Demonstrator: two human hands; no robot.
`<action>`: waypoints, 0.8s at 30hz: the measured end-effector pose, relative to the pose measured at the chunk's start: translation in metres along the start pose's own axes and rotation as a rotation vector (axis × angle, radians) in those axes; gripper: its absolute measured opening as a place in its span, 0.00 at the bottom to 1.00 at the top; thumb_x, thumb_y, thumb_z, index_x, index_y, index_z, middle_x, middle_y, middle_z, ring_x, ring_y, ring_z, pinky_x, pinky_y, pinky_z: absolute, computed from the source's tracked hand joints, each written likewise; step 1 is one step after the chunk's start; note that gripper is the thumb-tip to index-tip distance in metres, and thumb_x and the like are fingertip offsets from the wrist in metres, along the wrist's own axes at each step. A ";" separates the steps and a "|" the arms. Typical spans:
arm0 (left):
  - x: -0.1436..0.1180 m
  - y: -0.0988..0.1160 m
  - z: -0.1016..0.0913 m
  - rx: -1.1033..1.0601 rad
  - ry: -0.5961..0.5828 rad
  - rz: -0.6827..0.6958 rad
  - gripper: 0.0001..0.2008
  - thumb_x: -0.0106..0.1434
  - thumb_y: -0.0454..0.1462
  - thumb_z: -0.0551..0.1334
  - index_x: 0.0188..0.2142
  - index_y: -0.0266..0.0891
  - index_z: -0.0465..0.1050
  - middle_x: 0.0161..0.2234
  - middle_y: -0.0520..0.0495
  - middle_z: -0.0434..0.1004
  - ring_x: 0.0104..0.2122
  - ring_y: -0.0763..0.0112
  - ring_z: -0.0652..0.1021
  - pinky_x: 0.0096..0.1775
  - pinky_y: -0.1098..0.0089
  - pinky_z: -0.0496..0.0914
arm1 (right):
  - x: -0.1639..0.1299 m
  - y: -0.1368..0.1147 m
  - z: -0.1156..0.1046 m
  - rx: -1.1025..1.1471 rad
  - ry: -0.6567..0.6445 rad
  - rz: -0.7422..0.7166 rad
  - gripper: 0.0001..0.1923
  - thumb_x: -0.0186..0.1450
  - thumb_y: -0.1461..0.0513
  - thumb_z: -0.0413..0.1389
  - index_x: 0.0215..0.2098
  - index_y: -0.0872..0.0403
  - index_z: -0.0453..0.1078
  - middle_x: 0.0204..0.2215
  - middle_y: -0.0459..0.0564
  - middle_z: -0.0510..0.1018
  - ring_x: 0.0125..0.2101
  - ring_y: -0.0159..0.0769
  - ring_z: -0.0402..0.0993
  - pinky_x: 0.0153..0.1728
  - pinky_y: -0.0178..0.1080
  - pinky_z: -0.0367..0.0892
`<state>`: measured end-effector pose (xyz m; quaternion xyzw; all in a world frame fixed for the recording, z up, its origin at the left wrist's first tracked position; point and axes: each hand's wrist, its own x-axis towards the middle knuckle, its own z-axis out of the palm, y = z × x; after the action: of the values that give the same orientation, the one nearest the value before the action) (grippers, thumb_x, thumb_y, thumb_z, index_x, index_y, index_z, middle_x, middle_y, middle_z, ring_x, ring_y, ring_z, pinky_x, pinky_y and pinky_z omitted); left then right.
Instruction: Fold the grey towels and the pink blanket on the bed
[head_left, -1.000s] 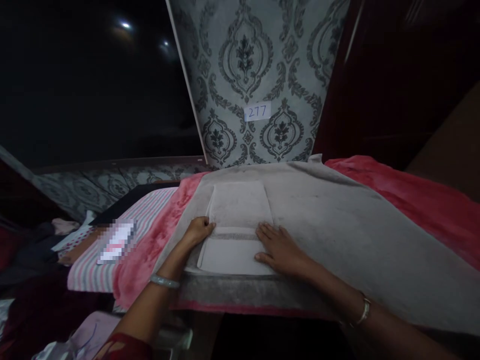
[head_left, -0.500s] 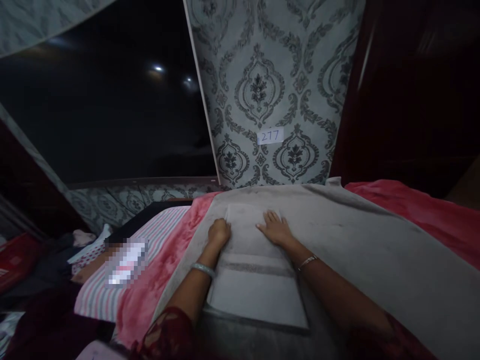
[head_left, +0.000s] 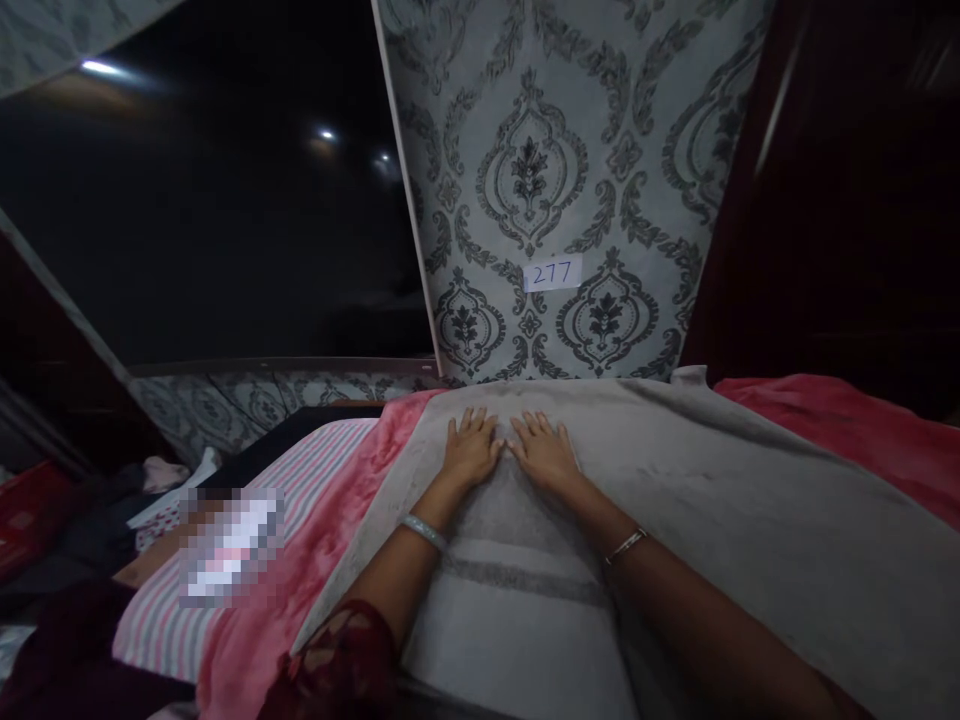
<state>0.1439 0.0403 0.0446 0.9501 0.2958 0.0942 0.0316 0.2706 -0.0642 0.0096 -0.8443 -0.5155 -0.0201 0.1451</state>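
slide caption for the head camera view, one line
Left hand and right hand rest palm-down on a pale cloth with a darker band, laid over a grey blanket.

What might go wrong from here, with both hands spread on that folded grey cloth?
The left hand and right hand lie flat near the far end of the folded grey cloth, so an uneven push could shift its layers or crease it.

The grey blanket underneath looks soft, so it might ruck up too.

The left wrist's bangle sits close to the cloth and could perhaps catch it.
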 end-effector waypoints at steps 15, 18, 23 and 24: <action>0.010 -0.011 0.041 -0.004 -0.123 -0.093 0.33 0.70 0.51 0.43 0.70 0.41 0.50 0.71 0.42 0.45 0.70 0.57 0.47 0.66 0.47 0.43 | 0.000 0.016 0.034 0.057 -0.075 0.005 0.33 0.73 0.49 0.38 0.72 0.53 0.49 0.71 0.51 0.46 0.70 0.46 0.39 0.67 0.54 0.37; 0.010 -0.012 0.039 0.001 -0.135 -0.083 0.33 0.70 0.52 0.42 0.70 0.41 0.48 0.72 0.43 0.44 0.70 0.58 0.47 0.66 0.46 0.44 | -0.001 0.016 0.034 0.048 -0.080 0.008 0.33 0.73 0.50 0.38 0.72 0.53 0.49 0.71 0.51 0.47 0.69 0.46 0.41 0.67 0.53 0.38; 0.002 -0.002 0.017 0.010 -0.196 -0.084 0.34 0.70 0.51 0.44 0.70 0.36 0.49 0.72 0.37 0.42 0.70 0.55 0.46 0.65 0.43 0.44 | -0.002 0.009 0.012 0.014 -0.165 0.022 0.32 0.74 0.51 0.38 0.72 0.54 0.46 0.71 0.52 0.44 0.70 0.46 0.38 0.67 0.53 0.38; -0.006 0.001 0.012 0.010 -0.201 -0.081 0.34 0.70 0.51 0.44 0.69 0.36 0.51 0.71 0.36 0.43 0.70 0.54 0.47 0.65 0.42 0.44 | -0.003 0.007 0.006 0.011 -0.192 0.026 0.32 0.74 0.51 0.38 0.72 0.54 0.45 0.71 0.53 0.43 0.70 0.46 0.37 0.67 0.53 0.38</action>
<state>0.1418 0.0362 0.0324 0.9421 0.3298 -0.0045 0.0605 0.2744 -0.0681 0.0018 -0.8480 -0.5163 0.0659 0.0998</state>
